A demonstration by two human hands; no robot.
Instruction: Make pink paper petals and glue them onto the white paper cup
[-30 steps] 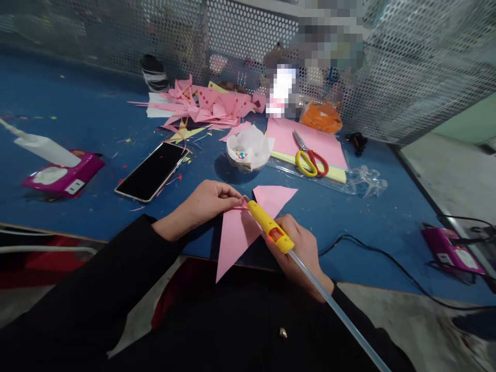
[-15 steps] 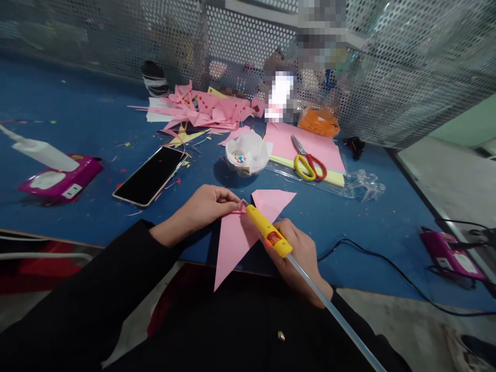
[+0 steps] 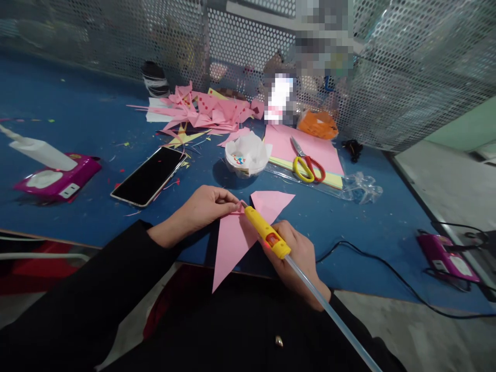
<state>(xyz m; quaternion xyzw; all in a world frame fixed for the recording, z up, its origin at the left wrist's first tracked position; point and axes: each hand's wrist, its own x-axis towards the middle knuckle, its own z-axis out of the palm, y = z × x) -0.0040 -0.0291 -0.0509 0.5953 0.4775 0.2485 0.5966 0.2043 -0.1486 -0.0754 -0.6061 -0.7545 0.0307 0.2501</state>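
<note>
A yellow hot glue gun is gripped in my right hand, with a long clear glue stick trailing from its back end. Its nozzle meets a small fold at the top edge of a pink paper piece. My left hand pinches that fold between thumb and fingers, just left of the nozzle. The paper is pointed at its lower end and right end, and its lower tip reaches past the table edge. Part of the paper is hidden behind the glue gun and my right hand.
Beyond my hands stands a white paper-lined bowl with small bits inside. Red-and-yellow scissors lie on stacked coloured paper. A phone, a purple power strip and pink scraps are left and behind. A black cable runs right.
Almost nothing differs. The view has shifted slightly; both hands, the paper and the glue gun keep the same pose, nozzle still at the fold.
</note>
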